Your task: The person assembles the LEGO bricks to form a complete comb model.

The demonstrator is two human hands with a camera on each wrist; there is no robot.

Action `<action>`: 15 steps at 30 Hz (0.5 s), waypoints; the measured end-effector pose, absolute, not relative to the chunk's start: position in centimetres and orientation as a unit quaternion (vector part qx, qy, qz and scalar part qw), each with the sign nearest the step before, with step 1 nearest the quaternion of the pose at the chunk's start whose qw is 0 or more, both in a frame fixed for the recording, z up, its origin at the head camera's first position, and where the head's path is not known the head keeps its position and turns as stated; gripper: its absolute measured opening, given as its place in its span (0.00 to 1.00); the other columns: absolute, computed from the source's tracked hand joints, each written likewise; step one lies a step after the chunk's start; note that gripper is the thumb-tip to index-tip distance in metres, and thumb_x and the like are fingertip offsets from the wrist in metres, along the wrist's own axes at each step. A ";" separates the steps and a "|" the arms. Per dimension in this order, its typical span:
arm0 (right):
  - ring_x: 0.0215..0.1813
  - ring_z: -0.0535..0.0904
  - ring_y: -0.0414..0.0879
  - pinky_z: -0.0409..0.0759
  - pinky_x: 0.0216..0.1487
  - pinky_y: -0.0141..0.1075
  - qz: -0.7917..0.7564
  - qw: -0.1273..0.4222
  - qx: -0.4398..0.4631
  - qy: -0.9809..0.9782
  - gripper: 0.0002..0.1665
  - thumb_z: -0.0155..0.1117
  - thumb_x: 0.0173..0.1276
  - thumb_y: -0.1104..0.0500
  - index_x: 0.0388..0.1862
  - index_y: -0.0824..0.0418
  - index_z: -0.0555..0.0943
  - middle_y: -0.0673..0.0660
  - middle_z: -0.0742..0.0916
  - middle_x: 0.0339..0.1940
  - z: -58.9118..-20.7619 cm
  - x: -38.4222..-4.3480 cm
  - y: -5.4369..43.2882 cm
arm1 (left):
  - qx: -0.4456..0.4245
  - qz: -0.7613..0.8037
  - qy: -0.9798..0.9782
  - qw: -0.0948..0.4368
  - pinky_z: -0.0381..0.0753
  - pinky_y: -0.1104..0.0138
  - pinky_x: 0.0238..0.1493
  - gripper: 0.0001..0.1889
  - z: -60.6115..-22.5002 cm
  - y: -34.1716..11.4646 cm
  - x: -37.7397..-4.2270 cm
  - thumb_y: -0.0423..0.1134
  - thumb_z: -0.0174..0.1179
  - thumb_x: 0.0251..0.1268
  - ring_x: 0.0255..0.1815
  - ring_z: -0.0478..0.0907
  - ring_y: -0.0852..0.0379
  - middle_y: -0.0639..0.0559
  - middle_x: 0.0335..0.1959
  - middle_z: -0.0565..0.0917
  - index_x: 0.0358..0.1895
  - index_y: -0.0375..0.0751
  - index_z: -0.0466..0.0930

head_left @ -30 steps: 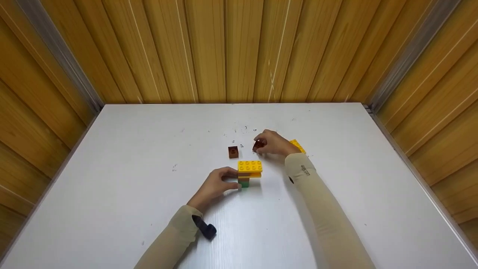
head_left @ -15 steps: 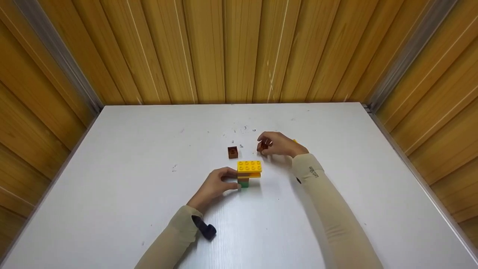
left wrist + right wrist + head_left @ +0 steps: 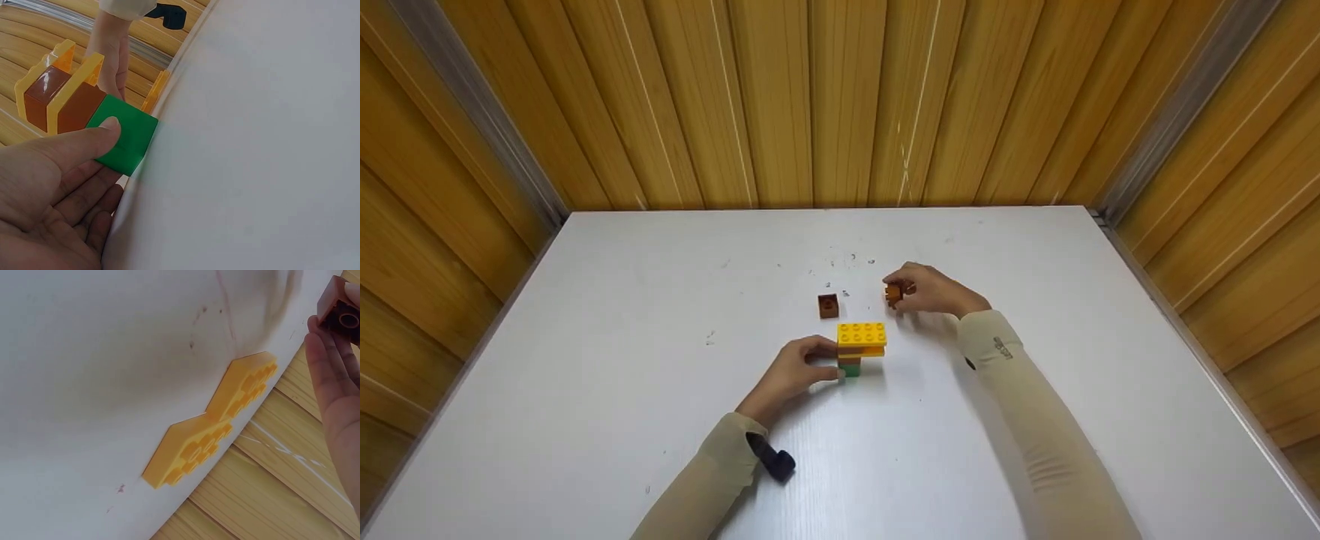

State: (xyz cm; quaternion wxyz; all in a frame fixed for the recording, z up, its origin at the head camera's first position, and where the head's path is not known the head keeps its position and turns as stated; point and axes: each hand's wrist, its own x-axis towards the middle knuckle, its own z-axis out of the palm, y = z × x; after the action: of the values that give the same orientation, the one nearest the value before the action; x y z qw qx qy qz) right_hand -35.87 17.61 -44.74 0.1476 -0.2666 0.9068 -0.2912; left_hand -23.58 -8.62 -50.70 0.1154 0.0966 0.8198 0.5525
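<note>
Two bare hands at work, well apart from each other. Left hand (image 3: 789, 369): between 8 and 9 o'clock of a small stack of studded plastic bricks (image 3: 861, 334), gripping it low, thumb flat on the green base block (image 3: 130, 135), fingers round the far side. Stack stands upright on the table; order from the base: green, brown, yellow, brown, yellow. Both yellow layers overhang towards 3 o'clock in the head view.

Right hand (image 3: 931, 291): about 2 o'clock of the stack, pinching a square brown plastic brick (image 3: 893, 294) between thumb and fingers. Brick tipped on its side, studs towards 9 o'clock in the head view; its hollow underside shows in the right wrist view.

Loose brown square brick (image 3: 828, 306): on the table at 11 o'clock of the stack, hollow side up, near it but apart.

Two yellow oblong studded bricks, one nearer (image 3: 185, 453), one farther (image 3: 244, 382): about 8 o'clock of the held brick in the right wrist view, lying end to end at an angle, studs up.

Farther out: beige sleeves (image 3: 1035, 420) on both arms, black fitting (image 3: 781, 465) at the left cuff. White table (image 3: 585, 337), dark specks towards 12 o'clock. Yellow-brown wood-look panelling (image 3: 847, 97) beyond.
</note>
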 end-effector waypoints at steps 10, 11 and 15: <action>0.60 0.77 0.57 0.72 0.65 0.49 -0.340 0.155 -0.278 0.885 0.25 0.69 0.58 0.65 0.54 0.63 0.74 0.60 0.81 0.53 -44.6 -35.7 17.7 | 0.093 0.552 0.820 0.116 0.74 0.57 0.60 0.20 -50.8 -8.7 -23.7 0.36 0.71 0.53 0.52 0.79 0.53 0.49 0.50 0.83 0.50 0.43 0.81; 0.60 0.77 0.56 0.72 0.65 0.48 -0.343 0.155 -0.278 0.884 0.24 0.69 0.58 0.65 0.53 0.63 0.74 0.60 0.81 0.52 -44.6 -35.7 17.7 | 0.092 0.553 0.820 0.115 0.75 0.57 0.60 0.20 -50.8 -8.7 -23.7 0.36 0.71 0.53 0.52 0.79 0.53 0.49 0.50 0.83 0.50 0.42 0.81; 0.59 0.77 0.55 0.72 0.65 0.47 -0.349 0.153 -0.286 0.879 0.25 0.70 0.58 0.63 0.54 0.63 0.74 0.59 0.82 0.51 -44.4 -35.6 17.7 | 0.093 0.551 0.822 0.113 0.74 0.56 0.60 0.20 -50.7 -8.6 -23.6 0.36 0.71 0.52 0.52 0.79 0.53 0.48 0.51 0.83 0.51 0.42 0.81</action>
State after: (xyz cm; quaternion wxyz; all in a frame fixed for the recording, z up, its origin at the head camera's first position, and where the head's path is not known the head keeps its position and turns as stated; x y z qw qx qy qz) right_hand -35.60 17.68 -44.42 0.1528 -0.2856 0.8794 -0.3489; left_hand -23.59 -8.64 -50.73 0.1127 0.0926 0.8219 0.5506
